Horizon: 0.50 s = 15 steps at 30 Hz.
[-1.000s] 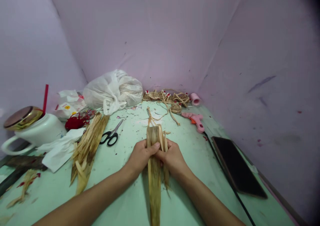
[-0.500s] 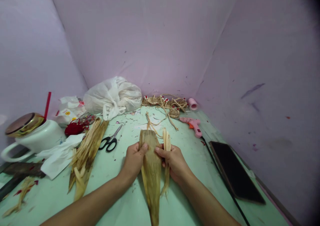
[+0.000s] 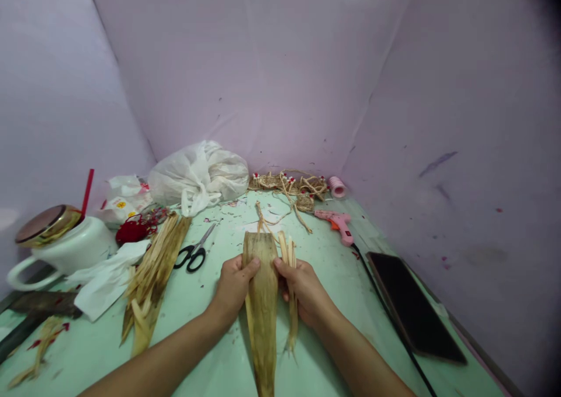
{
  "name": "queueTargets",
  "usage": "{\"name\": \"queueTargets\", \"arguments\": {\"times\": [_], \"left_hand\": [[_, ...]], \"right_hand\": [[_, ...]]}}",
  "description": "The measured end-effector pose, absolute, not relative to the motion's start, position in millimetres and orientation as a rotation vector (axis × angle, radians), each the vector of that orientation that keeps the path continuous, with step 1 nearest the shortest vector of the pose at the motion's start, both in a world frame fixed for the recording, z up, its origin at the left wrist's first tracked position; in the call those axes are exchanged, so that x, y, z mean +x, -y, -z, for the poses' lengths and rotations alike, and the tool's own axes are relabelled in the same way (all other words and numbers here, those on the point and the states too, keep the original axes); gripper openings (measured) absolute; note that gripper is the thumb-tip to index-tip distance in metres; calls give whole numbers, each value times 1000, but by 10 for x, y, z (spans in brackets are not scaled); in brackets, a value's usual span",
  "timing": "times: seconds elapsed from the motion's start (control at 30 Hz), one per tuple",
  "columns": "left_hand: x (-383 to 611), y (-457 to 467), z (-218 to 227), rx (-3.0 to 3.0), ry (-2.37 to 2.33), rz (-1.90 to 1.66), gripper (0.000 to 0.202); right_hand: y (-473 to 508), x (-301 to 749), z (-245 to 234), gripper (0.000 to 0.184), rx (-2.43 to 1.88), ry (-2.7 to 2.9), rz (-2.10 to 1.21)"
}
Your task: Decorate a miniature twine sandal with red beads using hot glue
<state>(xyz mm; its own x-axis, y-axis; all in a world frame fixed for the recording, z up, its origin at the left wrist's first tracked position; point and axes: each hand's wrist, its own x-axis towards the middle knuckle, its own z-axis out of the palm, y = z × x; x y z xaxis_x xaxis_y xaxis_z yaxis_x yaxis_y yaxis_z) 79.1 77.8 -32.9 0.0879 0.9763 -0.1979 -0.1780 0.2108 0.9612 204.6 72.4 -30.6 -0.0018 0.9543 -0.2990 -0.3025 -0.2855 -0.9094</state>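
A wide dried leaf (image 3: 262,315), yellow-brown and tapering toward me, stands lengthwise between my hands. My left hand (image 3: 234,283) pinches its left edge near the broad top end, thumb on the front face. Several thin pale leaf strips (image 3: 292,303) hang from my right hand (image 3: 304,289), which is closed around them. Its thumb and fingertips reach the right edge of the wide leaf; whether they pinch a fresh strip there cannot be made out. Beyond the leaf top lies a thin braided cord (image 3: 259,213) on the table.
Scissors (image 3: 193,254) and a pile of dried leaves (image 3: 155,274) lie left. Farther left stand a white mug (image 3: 76,248) and tissue (image 3: 105,280). At the back are a plastic bag (image 3: 201,175) and braided pieces (image 3: 284,183). A pink glue gun (image 3: 337,224) and phone (image 3: 414,303) lie right.
The wide leaf and both hands have shifted very slightly left in view. The strips at my right hand look a little more spread at the top. The grip of both hands is the same.
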Motion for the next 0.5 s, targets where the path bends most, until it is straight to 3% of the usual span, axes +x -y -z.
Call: {"name": "queueTargets", "arguments": {"times": [0.5], "left_hand": [[763,-764,311,1031,-1087,-1104,21]], "right_hand": [[-688,2066,312,20,-1261,999,-1519]]}}
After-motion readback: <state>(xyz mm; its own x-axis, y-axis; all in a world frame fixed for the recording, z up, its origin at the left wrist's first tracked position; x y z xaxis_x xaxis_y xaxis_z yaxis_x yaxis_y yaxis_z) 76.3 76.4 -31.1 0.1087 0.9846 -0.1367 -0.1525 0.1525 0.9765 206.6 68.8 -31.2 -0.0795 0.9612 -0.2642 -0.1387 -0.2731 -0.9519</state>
